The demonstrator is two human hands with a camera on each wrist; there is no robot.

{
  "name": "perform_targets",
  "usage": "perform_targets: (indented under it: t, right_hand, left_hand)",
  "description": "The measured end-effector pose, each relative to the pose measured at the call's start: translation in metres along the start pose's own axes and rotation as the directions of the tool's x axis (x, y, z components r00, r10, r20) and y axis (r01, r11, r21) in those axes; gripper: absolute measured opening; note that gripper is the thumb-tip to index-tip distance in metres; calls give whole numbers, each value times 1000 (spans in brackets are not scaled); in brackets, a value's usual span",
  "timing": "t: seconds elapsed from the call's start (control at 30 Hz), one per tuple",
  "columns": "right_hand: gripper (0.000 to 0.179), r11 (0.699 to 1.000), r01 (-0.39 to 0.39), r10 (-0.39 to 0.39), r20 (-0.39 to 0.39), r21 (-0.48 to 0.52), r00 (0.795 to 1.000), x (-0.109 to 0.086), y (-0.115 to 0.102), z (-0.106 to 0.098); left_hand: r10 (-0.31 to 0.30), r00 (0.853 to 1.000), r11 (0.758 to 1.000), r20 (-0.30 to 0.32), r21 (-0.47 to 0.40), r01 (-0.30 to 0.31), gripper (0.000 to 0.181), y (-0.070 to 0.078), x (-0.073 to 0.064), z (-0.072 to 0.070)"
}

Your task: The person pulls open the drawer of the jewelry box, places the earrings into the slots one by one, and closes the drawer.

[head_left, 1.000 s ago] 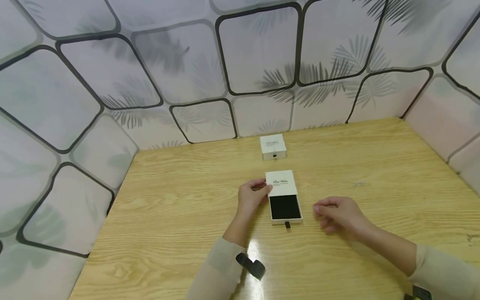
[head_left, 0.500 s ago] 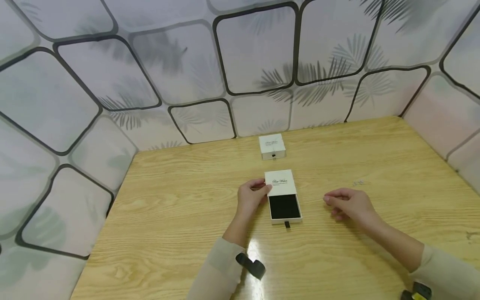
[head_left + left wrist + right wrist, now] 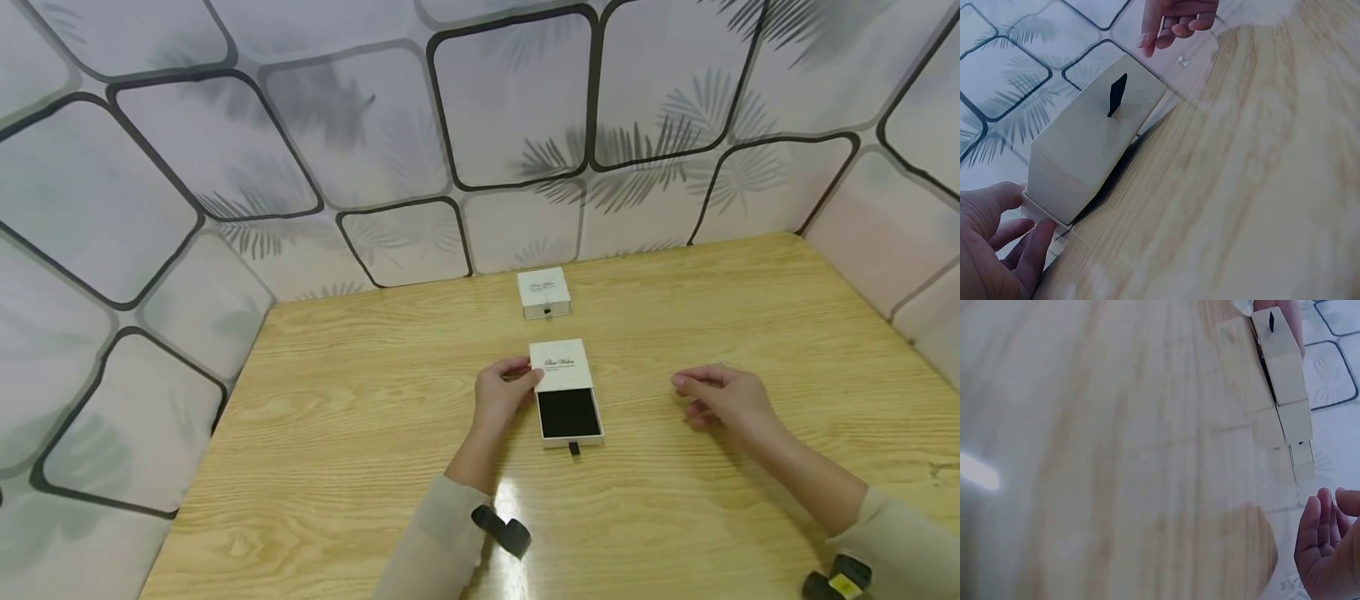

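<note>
My left hand pinches the side of a white gift box, thumb on its printed top. The box's drawer is pulled out toward me, showing a black lining, with a short black ribbon tab at its front. In the left wrist view that tab sticks out of the drawer's end. To the right, my right hand hovers over the table with loosely bent fingers and nothing seen between them. Just beyond it lie small shiny pieces, mostly hidden behind the hand in the head view.
A second white box of the same kind, closed, stands behind the first near the table's back edge. Patterned fabric walls rise behind and at both sides of the wooden table.
My right hand has moved right and slightly away from me, from beside the drawer to the shiny pieces. The left hand and box have stayed in place.
</note>
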State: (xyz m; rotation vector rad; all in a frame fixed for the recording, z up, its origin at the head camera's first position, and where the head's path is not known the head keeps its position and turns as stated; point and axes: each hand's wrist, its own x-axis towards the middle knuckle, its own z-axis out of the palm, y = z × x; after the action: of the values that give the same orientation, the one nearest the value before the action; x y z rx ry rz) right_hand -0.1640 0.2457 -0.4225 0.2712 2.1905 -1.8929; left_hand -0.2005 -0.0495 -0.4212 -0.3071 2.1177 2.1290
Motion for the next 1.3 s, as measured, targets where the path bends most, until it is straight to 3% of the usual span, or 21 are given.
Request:
perform_targets:
  t: [0.2, 0.4, 0.5, 0.67, 0.73, 1.3]
  right_hand:
    - [7, 997, 49, -48, -16, 54, 999, 4, 4, -12]
    - [5, 994, 97, -95, -48, 48, 994, 8, 8, -24]
    - [9, 993, 113, -116, -77, -36, 990, 10, 10, -29]
    - [46, 967, 157, -185, -129, -202, 974, 12, 13, -35]
    - [52, 954, 167, -206, -139, -251, 969, 13, 13, -37]
    - [48, 899, 95, -151, -99, -427, 984, 28, 15, -49]
  left_hand:
    - [-3, 1000, 1000, 5, -11, 3, 31, -1, 2, 0]
    - [5, 1000, 1000, 6, -15, -5, 30, -2, 2, 0]
    - [7, 1000, 1000, 12, -15, -7, 30, -1, 2, 0]
    - [10, 1000, 1000, 14, -4, -10, 30, 0, 2, 0]
    - [10, 1000, 1000, 14, -1, -10, 30, 0, 1, -1]
    - [-18, 1000, 1000, 24, -25, 19, 31, 1, 1, -1]
